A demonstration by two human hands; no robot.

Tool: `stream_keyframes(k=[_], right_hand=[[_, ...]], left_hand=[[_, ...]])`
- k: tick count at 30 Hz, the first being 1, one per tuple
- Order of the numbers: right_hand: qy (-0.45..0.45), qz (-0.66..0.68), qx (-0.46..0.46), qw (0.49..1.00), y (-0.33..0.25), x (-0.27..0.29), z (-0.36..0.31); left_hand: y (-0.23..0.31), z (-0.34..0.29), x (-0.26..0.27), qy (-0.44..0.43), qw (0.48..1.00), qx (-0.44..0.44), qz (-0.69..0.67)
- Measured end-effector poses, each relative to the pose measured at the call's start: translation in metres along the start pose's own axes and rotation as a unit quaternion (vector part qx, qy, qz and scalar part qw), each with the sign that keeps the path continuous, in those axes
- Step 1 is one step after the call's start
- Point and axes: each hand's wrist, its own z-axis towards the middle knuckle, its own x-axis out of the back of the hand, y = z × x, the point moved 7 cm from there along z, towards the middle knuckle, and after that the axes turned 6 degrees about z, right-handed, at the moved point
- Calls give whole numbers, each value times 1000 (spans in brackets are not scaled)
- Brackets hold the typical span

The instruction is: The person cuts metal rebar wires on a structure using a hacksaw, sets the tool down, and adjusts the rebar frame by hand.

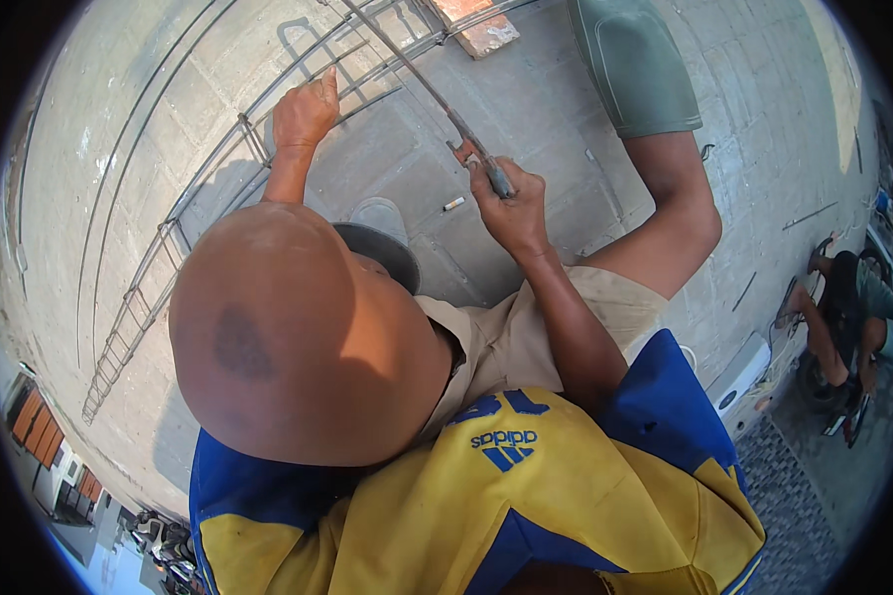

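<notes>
Right hand point(511, 210) wraps metal tool point(482, 157) by its handle; left hand point(305, 111) at rod frame point(252, 135), grip unclear. Best: brace frame, work tool evenly.

Bright daylight, pale grey paved floor point(754, 178) carrying shadows of the thin ladder-like steel rebar frame point(246, 123), sunlit patch beside shade on the bare left knee point(278, 327), dimmer lower right, fisheye-bent edges, black rim.

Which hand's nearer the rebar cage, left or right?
Left. The left hand is at the rods of the rebar cage, grip unclear; the right hand is farther off, to the right and nearer the body, gripping a long metal tool.
</notes>
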Motion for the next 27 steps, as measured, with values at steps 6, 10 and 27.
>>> stream_keyframes(k=[6,10,27], right_hand=[[-64,-38,47,996,-35,11,-35],[-19,-59,114,992,-48,-70,74],[-40,-46,56,997,-37,-70,50]], left_hand=[[-2,-11,20,-29,999,18,28],[27,3,11,-32,999,-3,-5],[-9,3,2,-21,999,34,-22]])
